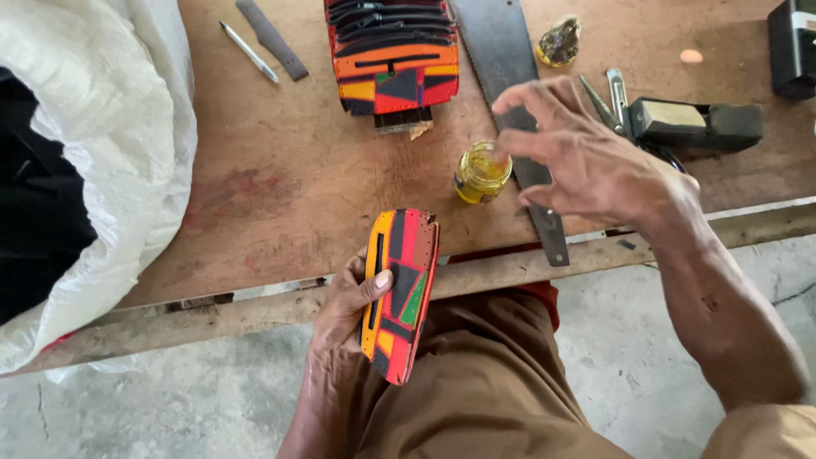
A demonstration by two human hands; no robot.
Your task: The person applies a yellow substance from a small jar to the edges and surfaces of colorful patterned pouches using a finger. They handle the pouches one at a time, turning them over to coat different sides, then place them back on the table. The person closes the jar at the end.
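My left hand (347, 308) grips a flat, multicoloured patterned piece (399, 293) in orange, red, black and green, held upright over my lap at the bench's front edge. My right hand (586, 157) hovers with fingers spread above the wooden bench (280, 178), its fingertips right beside a small open glass jar of yellow glue (481, 171). It holds nothing. A stack of matching multicoloured pieces (393, 53) lies at the back of the bench.
A hand saw (510, 102) lies across the bench beside the jar. A large white sack (110, 153) fills the left. A metal strip (272, 38), a pen-like tool (249, 52), scissors (610, 102), a black block (697, 123) and a second jar (558, 41) lie further back.
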